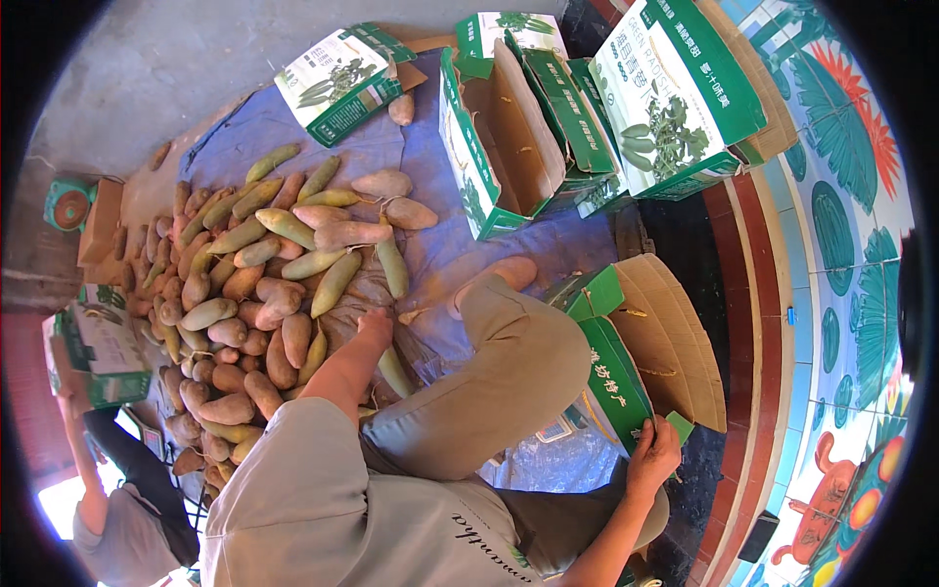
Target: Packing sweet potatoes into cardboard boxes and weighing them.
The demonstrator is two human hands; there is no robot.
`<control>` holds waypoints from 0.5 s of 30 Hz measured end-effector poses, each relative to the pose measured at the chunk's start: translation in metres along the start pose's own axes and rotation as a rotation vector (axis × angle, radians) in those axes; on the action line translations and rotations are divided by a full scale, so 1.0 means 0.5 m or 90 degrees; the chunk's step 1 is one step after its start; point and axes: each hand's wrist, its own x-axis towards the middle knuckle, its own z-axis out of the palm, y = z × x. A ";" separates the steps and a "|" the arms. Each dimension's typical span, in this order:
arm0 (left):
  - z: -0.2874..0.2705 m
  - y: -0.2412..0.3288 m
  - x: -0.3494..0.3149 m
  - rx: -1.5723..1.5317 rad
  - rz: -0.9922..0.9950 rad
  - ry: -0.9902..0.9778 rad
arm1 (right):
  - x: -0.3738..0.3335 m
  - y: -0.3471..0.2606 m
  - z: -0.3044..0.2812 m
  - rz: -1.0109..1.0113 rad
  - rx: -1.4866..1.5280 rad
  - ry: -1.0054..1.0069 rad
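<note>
At the right edge of a large heap of radishes [279,318], green ones mixed with reddish-brown ones, my left hand [375,323] reaches down. Its fingers are too hidden to show whether they grip anything. A long green radish [335,284] lies just left of that hand, and a pale green radish [396,372] lies just below it. With its fingers closed on the near corner, my right hand [653,452] holds an open green cardboard box [622,375]. The box's brown inner flap stands up, and its depth is partly out of sight.
Open green-and-white boxes [504,127] stand at the back, with a tall one [665,98] beside them. Another box [342,78] sits behind the heap. A blue sheet [430,235] covers the floor. At the far left, another person [122,528] holds a box [103,342]. A tiled step [748,323] runs along the right.
</note>
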 end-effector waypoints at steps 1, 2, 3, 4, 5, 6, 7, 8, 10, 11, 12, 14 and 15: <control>0.022 -0.008 0.015 -0.038 -0.054 0.026 | 0.003 -0.003 0.001 -0.001 0.003 0.001; 0.045 -0.018 0.030 -0.076 -0.109 0.052 | 0.005 -0.005 0.002 0.001 -0.002 -0.003; 0.064 -0.033 0.046 -0.076 -0.113 0.053 | 0.007 -0.007 0.003 0.004 -0.005 -0.007; 0.067 -0.040 0.045 -0.040 -0.094 0.077 | 0.008 -0.008 0.002 0.005 -0.003 -0.006; 0.068 -0.047 0.045 -0.005 -0.075 0.102 | 0.010 -0.010 0.000 0.001 0.004 -0.005; 0.066 -0.052 0.045 -0.003 -0.079 0.104 | 0.011 -0.011 0.000 -0.004 0.012 -0.003; 0.011 -0.021 0.004 0.008 -0.023 0.024 | 0.004 -0.001 -0.005 0.009 0.003 0.004; -0.024 -0.011 -0.028 0.015 0.019 -0.056 | 0.002 0.004 -0.007 0.007 0.003 0.002; -0.024 -0.008 -0.049 0.040 0.042 -0.079 | 0.005 0.000 -0.008 0.000 0.013 0.005; -0.017 -0.004 -0.059 0.066 0.073 -0.108 | 0.007 -0.004 -0.009 -0.006 0.025 0.007; 0.002 -0.003 -0.063 0.069 0.070 -0.102 | 0.009 -0.008 -0.010 -0.011 0.037 0.008; 0.030 0.000 -0.074 0.012 0.042 -0.036 | 0.009 -0.009 -0.010 -0.016 0.036 0.017; 0.025 0.004 -0.088 0.018 0.045 -0.029 | 0.008 -0.008 -0.012 -0.022 0.031 0.018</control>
